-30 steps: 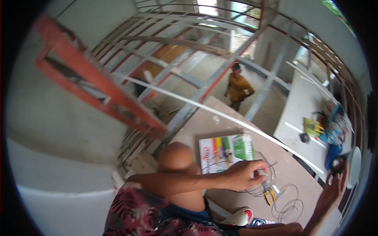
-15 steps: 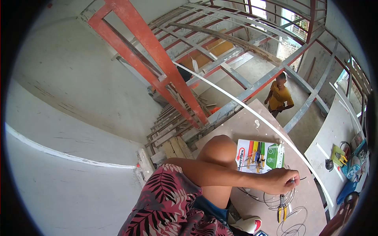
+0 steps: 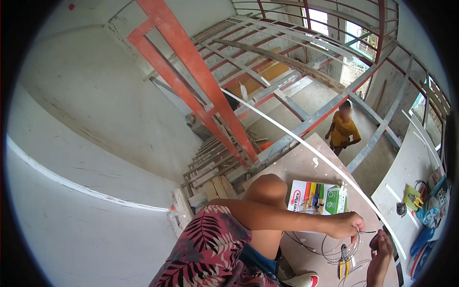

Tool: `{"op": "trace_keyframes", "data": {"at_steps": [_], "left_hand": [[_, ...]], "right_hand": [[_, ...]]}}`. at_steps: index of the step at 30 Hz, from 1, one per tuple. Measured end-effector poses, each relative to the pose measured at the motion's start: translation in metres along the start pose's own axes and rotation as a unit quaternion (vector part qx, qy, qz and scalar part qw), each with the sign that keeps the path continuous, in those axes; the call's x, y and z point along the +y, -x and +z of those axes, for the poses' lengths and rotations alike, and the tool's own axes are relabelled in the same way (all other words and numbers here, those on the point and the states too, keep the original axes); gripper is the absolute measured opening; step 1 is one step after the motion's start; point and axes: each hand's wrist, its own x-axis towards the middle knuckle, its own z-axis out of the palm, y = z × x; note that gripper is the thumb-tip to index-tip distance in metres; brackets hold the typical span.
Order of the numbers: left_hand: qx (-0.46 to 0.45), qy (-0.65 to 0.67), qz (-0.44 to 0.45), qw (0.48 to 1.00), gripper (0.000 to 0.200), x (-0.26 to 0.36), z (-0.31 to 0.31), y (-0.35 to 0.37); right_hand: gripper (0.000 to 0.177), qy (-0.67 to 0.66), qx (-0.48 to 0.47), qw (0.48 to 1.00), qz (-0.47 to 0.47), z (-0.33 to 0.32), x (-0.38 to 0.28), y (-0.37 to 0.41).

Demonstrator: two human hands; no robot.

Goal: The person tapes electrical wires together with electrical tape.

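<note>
My left hand (image 3: pixel 345 225) is closed on a thin black wire (image 3: pixel 367 232), whose end reaches my right hand's fingertips. My right hand (image 3: pixel 381 254) is at the lower right, its fingers bent round a small dark thing I cannot make out. Loops of the wire hang below my left hand onto the brown board (image 3: pixel 299 248). Yellow-handled pliers (image 3: pixel 344 268) lie among the loops, jaws towards my left hand. A white and green Powerflex box (image 3: pixel 311 190) lies beyond my left forearm, with several tools or loose pieces on it.
A long white strip (image 3: pixel 306 144) crosses diagonally beyond the board. At right, a pale panel (image 3: pixel 388 203) holds a yellow-green item (image 3: pixel 413 197), black tape (image 3: pixel 401 209) and bags. A person in a yellow shirt (image 3: pixel 345 130) stands below the steel frame. A red post (image 3: pixel 191 62) rises at left.
My right hand has come in from the lower right edge to beside my left hand, meeting the wire's end. The view has shifted slightly. The pliers still lie on the board.
</note>
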Motion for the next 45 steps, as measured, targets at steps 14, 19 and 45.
{"op": "trace_keyframes", "data": {"at_steps": [14,19,45], "left_hand": [[-0.005,-0.045,0.036,0.998,0.019,-0.004,0.010,0.004],[0.010,0.044,-0.036,0.998,0.022,0.008,0.012,0.002],[-0.030,-0.031,-0.082,0.996,0.028,0.025,0.012,0.002]], "right_hand": [[0.022,-0.032,-0.125,0.992,0.004,0.008,0.012,0.004],[0.018,-0.027,-0.045,0.998,0.025,0.011,0.029,0.000],[0.005,-0.169,-0.034,0.984,0.052,0.004,0.022,0.007]]}}
